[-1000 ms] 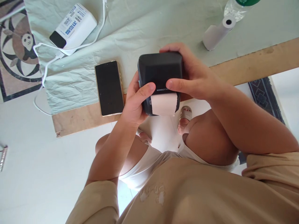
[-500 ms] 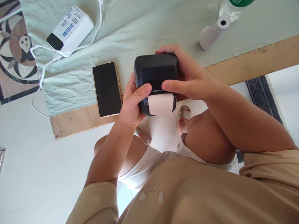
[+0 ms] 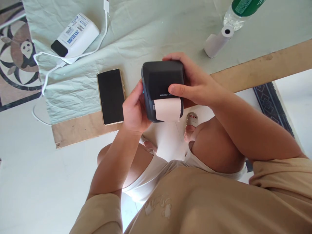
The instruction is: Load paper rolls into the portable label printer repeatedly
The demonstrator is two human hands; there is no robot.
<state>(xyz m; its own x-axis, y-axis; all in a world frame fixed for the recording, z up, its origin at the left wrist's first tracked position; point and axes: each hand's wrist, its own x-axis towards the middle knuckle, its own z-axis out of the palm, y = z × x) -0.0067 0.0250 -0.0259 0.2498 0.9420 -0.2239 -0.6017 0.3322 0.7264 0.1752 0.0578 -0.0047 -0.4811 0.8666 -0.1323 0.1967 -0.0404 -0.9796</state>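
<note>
Pale green cloth [image 3: 151, 29], pretty wrinkled, covered most of the wooden tabletop [image 3: 255, 70], with white floor tiles below and a panda-pattern mat [image 3: 18, 61] off at 9 o'clock, so we were clearly sitting right at the table edge. We had the small black label printer [image 3: 162, 86] up off the surface, just past the near edge of the wood, gripped from both sides: our left hand [image 3: 134, 110] wrapped closed around its left flank, our right hand [image 3: 195, 83] closed over the top and right side with the thumb lying across the front just above the slot. Our guess is that two-sided hold kept it steady and turned toward us, so the strip of white paper [image 3: 168, 109] sticking out of the slot faced us. Count-wise: one printer, one paper strip. One phone [image 3: 110, 96] lay screen-up and dark at 9 o'clock from the printer, close by but not touching it. One white power bank [image 3: 75, 34] sat at 11 o'clock, with one white cable [image 3: 44, 61] looping off the cloth edge. One spare paper roll [image 3: 216, 40] lay on its side at 1 o'clock, just beside one green-labelled bottle [image 3: 241, 11], partly cut off by the frame, so we couldn't tell whether they touched.
</note>
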